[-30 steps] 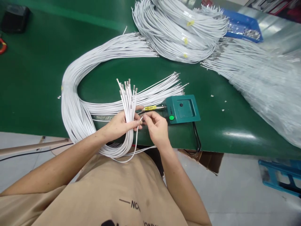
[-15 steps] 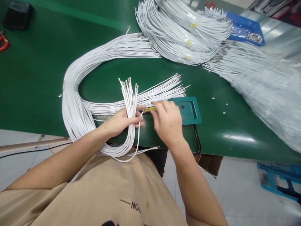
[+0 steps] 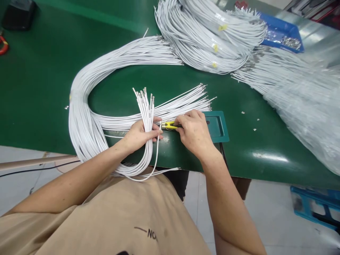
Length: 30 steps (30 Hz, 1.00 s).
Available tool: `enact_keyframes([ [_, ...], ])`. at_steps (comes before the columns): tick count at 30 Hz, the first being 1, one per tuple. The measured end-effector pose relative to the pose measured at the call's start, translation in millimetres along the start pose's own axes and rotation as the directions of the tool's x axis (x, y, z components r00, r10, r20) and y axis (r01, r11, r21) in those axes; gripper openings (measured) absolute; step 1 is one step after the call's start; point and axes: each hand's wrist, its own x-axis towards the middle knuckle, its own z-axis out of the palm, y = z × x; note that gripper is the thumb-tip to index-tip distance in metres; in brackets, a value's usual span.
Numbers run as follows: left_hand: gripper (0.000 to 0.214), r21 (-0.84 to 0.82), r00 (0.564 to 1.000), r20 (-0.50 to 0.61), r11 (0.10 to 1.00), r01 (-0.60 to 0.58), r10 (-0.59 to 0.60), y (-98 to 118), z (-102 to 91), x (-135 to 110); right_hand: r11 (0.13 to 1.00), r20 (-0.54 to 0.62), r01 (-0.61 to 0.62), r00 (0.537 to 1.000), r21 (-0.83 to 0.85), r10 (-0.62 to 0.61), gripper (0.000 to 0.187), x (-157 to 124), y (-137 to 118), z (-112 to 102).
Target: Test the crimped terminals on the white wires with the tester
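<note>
My left hand (image 3: pixel 142 136) is closed round a bunch of white wires (image 3: pixel 147 122), whose metal-tipped ends point up past the fingers. One single wire (image 3: pixel 157 148) stands apart from the bunch, its tip at my left fingertips. In my right hand (image 3: pixel 195 131) is a small yellow-handled tool (image 3: pixel 170 125), perhaps pliers or a cutter; its nose meets the tip of that single wire. My right fingers hide the tool's rear part. Behind my left hand a thick loop of white wires (image 3: pixel 79 106) lies on the green table (image 3: pixel 42 88).
A teal tray (image 3: pixel 219 125) sits beyond my right hand. Further back lie coiled wire bundles (image 3: pixel 202 42), a blue bin of small metal parts (image 3: pixel 283 26) and plastic-wrapped wires (image 3: pixel 300 92). A black box (image 3: pixel 18 16) and a red-handled tool (image 3: pixel 4 46) are at the left.
My right hand has shifted slightly right, and more of the yellow tool shows. The single wire's tip is now upright at the tool's nose. My left hand keeps its hold on the bunch.
</note>
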Motion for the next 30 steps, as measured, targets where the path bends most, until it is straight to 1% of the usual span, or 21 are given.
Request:
enact_keyframes([
  [4,0.041,0.032,1.0,-0.018,0.999,-0.005,0.006,-3.1,-0.4,1.6,1.0,-0.043,-0.027,0.999,-0.017,0.026,0.017,1.7,0.1,3.0],
  [7,0.045,0.08,1.0,-0.018,0.997,0.005,-0.004,-5.0,-0.5,3.2,0.999,-0.054,-0.034,0.998,-0.027,0.032,0.019,3.3,0.9,5.0],
  [12,0.044,0.137,1.0,-0.027,0.991,-0.007,0.01,-10.6,-1.9,6.6,0.998,-0.019,-0.057,0.998,-0.016,0.057,0.014,3.7,-2.2,1.4],
  [14,0.042,0.167,0.999,-0.027,0.986,-0.017,0.021,-12.1,-3.2,7.2,0.998,-0.043,-0.065,0.997,0.014,0.065,0.016,1.9,-7.6,-2.5],
  [16,0.04,0.178,0.999,-0.026,0.984,-0.025,0.03,-11.7,-4.8,6.9,0.996,-0.103,-0.07,0.992,0.061,0.076,0.02,-1.3,-16.7,-5.5],
  [17,0.04,0.174,0.999,-0.022,0.985,-0.022,0.026,-10.9,-5.8,6.3,0.993,-0.131,-0.075,0.988,0.087,0.086,0.02,-3.4,-22.7,-5.8],
  [19,0.041,0.174,1.0,-0.02,0.985,-0.008,0.012,-8.0,-7.9,4.3,0.988,-0.162,-0.088,0.981,0.128,0.109,0.018,-9.2,-37.2,-3.0],
  [20,0.041,0.187,1.0,-0.026,0.982,-0.005,0.01,-6.2,-9.0,2.9,0.986,-0.156,-0.079,0.983,0.145,0.101,0.019,-12.9,-45.3,0.4],
  [21,0.04,0.207,0.999,-0.033,0.978,-0.008,0.015,-4.5,-10.1,1.4,0.987,-0.139,-0.043,0.988,0.155,0.065,0.02,-17.1,-53.5,4.7],
  [23,0.034,0.238,0.999,-0.038,0.971,-0.029,0.039,-1.5,-12.2,-1.9,0.983,-0.088,0.082,0.994,0.165,-0.068,0.019,-26.6,-69.2,15.1],
  [25,0.031,0.227,0.998,-0.029,0.972,-0.055,0.063,0.3,-13.6,-5.2,0.972,-0.048,0.186,0.982,0.145,-0.181,0.019,-36.6,-81.6,24.7],
  [27,0.037,0.183,0.998,-0.016,0.981,-0.062,0.066,1.0,-14.2,-8.1,0.97,-0.016,0.222,0.975,0.101,-0.222,0.02,-45.5,-89.6,30.3],
  [29,0.043,0.139,0.998,-0.001,0.989,-0.057,0.058,1.4,-14.1,-10.9,0.974,0.012,0.217,0.976,0.057,-0.218,0.018,-52.0,-94.0,31.0],
  [30,0.042,0.119,0.999,0.01,0.992,-0.049,0.048,1.7,-13.8,-12.2,0.975,0.024,0.217,0.976,0.039,-0.218,0.017,-54.3,-95.3,30.1],
])
